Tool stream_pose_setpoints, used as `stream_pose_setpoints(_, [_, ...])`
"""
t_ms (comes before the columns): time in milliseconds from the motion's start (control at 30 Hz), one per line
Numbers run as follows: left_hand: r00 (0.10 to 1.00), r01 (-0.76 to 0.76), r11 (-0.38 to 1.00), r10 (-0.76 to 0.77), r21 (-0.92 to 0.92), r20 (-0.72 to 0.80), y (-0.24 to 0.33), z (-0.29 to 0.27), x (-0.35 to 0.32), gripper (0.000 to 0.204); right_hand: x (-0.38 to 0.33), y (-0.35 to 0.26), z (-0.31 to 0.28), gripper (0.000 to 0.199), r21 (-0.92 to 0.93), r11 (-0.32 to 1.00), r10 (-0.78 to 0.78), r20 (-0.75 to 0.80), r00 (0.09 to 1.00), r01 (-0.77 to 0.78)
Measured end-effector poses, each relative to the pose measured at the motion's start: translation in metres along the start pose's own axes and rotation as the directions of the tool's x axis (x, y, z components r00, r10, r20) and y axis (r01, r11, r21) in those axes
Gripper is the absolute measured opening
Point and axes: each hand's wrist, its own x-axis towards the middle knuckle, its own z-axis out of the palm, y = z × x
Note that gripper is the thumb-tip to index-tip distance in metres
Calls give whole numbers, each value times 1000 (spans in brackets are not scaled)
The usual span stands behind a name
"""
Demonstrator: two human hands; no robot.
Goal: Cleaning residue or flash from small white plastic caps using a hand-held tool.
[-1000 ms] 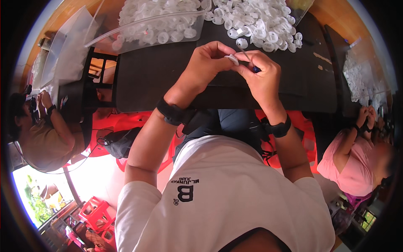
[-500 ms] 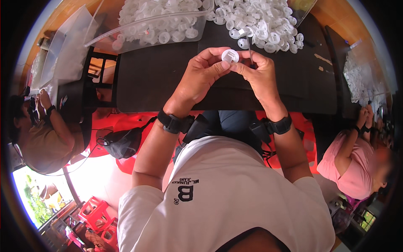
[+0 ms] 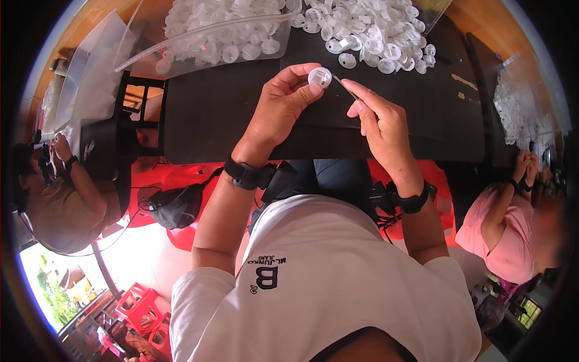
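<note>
Clear bin (image 3: 181,41), one: on the black desk (image 3: 229,114), filled with small white parts (image 3: 229,53). White round part (image 3: 319,76), one: raised, right of the bin and nearer the person; pinched between thumb and fingers of the left hand (image 3: 278,104). Thin metal tool (image 3: 345,87), one: farther right of the bin, fingers of the right hand (image 3: 384,120) pinching it; tip just beside the round part, contact cannot be told. Loose heap (image 3: 377,36) of similar parts: directly right of the bin.
</note>
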Motion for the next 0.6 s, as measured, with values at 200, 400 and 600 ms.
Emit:
stream_pose_setpoints(200, [1000,-6,1000,6,11,0,-1,-2,0,31,1,2,6,39,-18,999,-50,-29,998,50])
stream_pose_setpoints(400, [1000,-27,1000,27,3,10,-2,-2,0,32,4,-1,2,38,-43,999,7,38,999,-5])
stream_pose_setpoints(600, [999,-36,999,36,-2,20,-3,-3,0,32,7,-4,2,38,-47,998,42,53,998,-40])
